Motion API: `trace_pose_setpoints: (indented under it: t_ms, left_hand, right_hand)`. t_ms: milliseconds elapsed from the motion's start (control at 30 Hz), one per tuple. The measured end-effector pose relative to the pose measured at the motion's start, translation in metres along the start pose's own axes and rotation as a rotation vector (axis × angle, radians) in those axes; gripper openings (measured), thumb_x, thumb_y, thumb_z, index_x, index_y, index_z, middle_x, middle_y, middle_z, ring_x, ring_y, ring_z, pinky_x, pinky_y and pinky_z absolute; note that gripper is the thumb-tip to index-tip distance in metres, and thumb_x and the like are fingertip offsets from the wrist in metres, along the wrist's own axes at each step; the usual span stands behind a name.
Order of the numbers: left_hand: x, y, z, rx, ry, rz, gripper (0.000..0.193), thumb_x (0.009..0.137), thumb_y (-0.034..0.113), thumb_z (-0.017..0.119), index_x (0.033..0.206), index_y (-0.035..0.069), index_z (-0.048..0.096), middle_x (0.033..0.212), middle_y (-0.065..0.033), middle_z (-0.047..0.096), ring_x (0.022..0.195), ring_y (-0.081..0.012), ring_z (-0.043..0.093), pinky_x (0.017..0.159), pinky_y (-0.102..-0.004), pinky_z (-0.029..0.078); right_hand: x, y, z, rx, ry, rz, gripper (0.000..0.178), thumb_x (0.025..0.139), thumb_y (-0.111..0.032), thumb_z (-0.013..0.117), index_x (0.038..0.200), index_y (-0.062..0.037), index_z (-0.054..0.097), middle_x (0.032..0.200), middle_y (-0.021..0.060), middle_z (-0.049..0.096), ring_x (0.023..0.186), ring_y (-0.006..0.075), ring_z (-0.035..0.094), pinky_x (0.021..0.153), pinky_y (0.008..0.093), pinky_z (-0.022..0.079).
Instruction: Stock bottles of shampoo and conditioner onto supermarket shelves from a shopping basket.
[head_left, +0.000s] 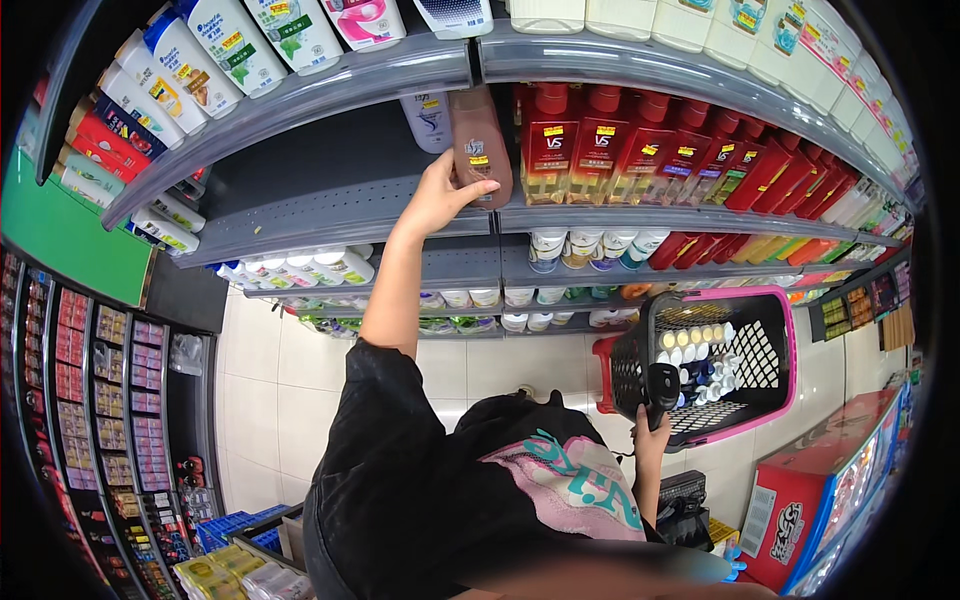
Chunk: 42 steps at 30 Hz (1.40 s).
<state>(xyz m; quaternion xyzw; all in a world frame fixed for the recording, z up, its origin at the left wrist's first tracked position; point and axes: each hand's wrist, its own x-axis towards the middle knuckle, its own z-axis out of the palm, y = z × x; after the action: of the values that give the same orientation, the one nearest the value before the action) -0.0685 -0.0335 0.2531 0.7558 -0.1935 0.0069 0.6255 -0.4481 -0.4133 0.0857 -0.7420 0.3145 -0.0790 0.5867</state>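
Note:
My left hand reaches up to the shelf and grips a dusky pink-brown bottle, its thumb across the front and the other fingers by the left side. The bottle stands near the shelf's front edge. Just left of it and a little deeper is a pale lavender bottle. Down at the right, my right hand is closed around the handle of a black handheld scanner. The scanner's head overlaps the rim of a black basket with pink edging, which holds several capped bottles.
Red pump bottles line the shelf to the right of the brown bottle. White shampoo bottles fill the shelf above. A grey shelf edge juts out above my left arm. A red-and-blue chest stands at the lower right.

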Motion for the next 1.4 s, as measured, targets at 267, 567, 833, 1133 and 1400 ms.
trace_pose_setpoints:
  t_ms: [267,567,833,1133,1400]
  left_hand:
    - [-0.005,-0.004,0.003,-0.061,0.0,0.015,0.047,0.088,0.011,0.076,0.126,-0.003,0.052,0.111,-0.0089,0.065,0.105,-0.0155,0.063,0.092,-0.0337,0.053]
    - [0.034,-0.026,-0.05,0.011,0.762,0.239,0.061,0.085,0.013,0.08,0.133,-0.003,0.046,0.127,-0.0171,0.06,0.118,-0.0233,0.058,0.098,-0.0316,0.048]
    - [0.07,-0.032,-0.092,0.044,0.227,0.001,0.064,0.079,0.013,0.084,0.131,-0.005,0.052,0.125,-0.0185,0.065,0.117,-0.0259,0.061,0.097,-0.0372,0.05]
    - [0.039,-0.021,-0.116,0.108,0.15,-0.016,0.055,0.082,0.009,0.081,0.128,-0.006,0.056,0.121,-0.0159,0.067,0.113,-0.0229,0.063,0.1,-0.0349,0.049]
    - [-0.002,0.0,-0.121,0.099,0.123,-0.101,0.055,0.082,0.008,0.079,0.129,-0.008,0.055,0.121,-0.0176,0.066,0.114,-0.022,0.063,0.102,-0.0353,0.048]
  right_hand:
    - [0.0,0.001,0.001,-0.019,0.001,0.017,0.022,0.094,-0.019,0.069,0.093,0.0006,0.059,0.069,0.0023,0.057,0.054,0.009,0.054,0.05,0.0252,0.043]
    - [0.0,-0.002,-0.001,-0.045,-0.001,0.031,0.02,0.094,-0.018,0.068,0.095,0.0004,0.059,0.069,0.0023,0.057,0.054,0.009,0.054,0.05,0.0254,0.042]
    - [0.006,0.002,0.009,-0.036,0.017,-0.113,0.018,0.095,-0.018,0.066,0.086,-0.0054,0.057,0.058,-0.0019,0.051,0.046,0.0068,0.048,0.043,0.024,0.035]
    - [0.001,-0.01,0.009,-0.039,0.014,-0.089,0.019,0.095,-0.018,0.066,0.085,-0.0044,0.057,0.058,-0.0014,0.051,0.046,0.0072,0.048,0.043,0.0246,0.036]
    - [0.004,-0.008,0.004,-0.054,-0.04,-0.018,0.02,0.093,-0.017,0.068,0.096,0.0004,0.059,0.071,0.0033,0.059,0.054,0.0096,0.055,0.05,0.0264,0.043]
